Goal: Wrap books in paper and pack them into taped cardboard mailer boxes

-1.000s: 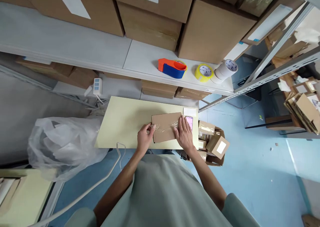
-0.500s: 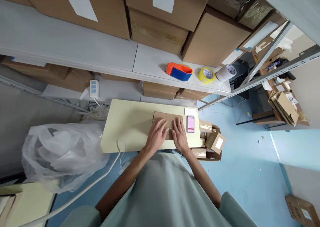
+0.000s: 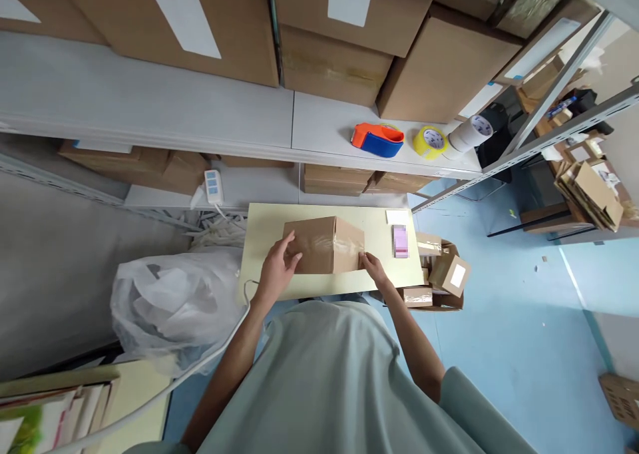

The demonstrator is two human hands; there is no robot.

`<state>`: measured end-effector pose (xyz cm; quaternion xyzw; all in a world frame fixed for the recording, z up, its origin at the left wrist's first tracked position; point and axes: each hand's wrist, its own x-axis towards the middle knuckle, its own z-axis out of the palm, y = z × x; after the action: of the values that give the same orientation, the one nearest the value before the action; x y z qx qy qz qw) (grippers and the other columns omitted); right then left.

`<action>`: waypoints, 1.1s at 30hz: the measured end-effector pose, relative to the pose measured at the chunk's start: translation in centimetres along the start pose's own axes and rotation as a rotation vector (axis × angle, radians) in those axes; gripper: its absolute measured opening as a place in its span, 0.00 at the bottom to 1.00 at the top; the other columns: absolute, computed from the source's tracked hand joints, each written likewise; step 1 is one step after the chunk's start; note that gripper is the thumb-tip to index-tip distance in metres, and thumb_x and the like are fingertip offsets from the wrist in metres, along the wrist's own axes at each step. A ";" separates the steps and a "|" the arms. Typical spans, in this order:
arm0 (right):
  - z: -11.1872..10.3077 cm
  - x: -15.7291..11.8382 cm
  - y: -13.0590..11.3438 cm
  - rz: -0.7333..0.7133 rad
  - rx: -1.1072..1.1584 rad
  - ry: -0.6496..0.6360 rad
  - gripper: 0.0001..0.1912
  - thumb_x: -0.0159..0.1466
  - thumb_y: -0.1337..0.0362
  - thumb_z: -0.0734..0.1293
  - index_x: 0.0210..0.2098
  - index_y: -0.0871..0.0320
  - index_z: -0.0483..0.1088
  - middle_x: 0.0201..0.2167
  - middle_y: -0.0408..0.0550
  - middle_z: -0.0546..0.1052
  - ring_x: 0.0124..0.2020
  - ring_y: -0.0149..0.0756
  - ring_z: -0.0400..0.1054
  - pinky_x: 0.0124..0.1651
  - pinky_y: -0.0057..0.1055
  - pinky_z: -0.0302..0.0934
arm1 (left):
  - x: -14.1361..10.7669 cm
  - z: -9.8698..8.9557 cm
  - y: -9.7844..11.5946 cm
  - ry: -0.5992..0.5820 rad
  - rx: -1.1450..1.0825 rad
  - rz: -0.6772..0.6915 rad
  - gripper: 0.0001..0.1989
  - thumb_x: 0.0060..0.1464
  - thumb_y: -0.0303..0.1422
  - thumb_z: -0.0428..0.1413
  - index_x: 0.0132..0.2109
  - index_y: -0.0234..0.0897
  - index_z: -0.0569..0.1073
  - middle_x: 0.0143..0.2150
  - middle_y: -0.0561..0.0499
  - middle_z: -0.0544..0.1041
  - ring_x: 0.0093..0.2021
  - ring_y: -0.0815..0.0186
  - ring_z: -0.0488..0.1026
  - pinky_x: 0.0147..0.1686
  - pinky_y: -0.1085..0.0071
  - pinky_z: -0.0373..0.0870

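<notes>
A brown cardboard box (image 3: 312, 246) with clear tape across it is tilted up above the pale yellow table (image 3: 264, 221), two of its faces showing. My left hand (image 3: 277, 269) grips its left side, thumb and fingers apart around the edge. At the lower right corner, my right hand (image 3: 373, 267) pinches the box between thumb and fingers. To the right on the tabletop lie a phone (image 3: 400, 242) with a pinkish screen and a small white card (image 3: 397, 217).
On the shelf above stand an orange and blue tape dispenser (image 3: 377, 140), a yellow tape roll (image 3: 430, 142) and white rolls (image 3: 470, 134). A plastic bag (image 3: 172, 301) bulges at the left. An open carton of small boxes (image 3: 456, 302) sits right of the table. A white cable (image 3: 227, 337) crosses the lower left.
My hands lay flat on the box before; now they hold its two sides, spread farther apart. The box has been lifted and tilted. The whole view has shifted slightly.
</notes>
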<state>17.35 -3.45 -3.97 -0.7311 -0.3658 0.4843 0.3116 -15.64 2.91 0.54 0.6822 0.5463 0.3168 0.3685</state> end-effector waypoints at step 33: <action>-5.5 4.2 -1.8 -0.232 -0.349 0.282 0.32 0.69 0.34 0.68 0.36 0.58 0.80 0.40 0.60 0.87 0.44 0.52 0.83 0.42 0.35 0.72 | 6.8 7.2 -1.2 0.083 -0.040 -0.172 0.08 0.60 0.31 0.66 0.48 0.41 0.84 0.50 0.46 0.84 0.45 0.58 0.85 0.54 0.65 0.79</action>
<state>23.18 0.49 -2.69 -0.7873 -0.4784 0.2678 0.2820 -8.85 8.55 -4.12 0.6115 0.6112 0.3227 0.3851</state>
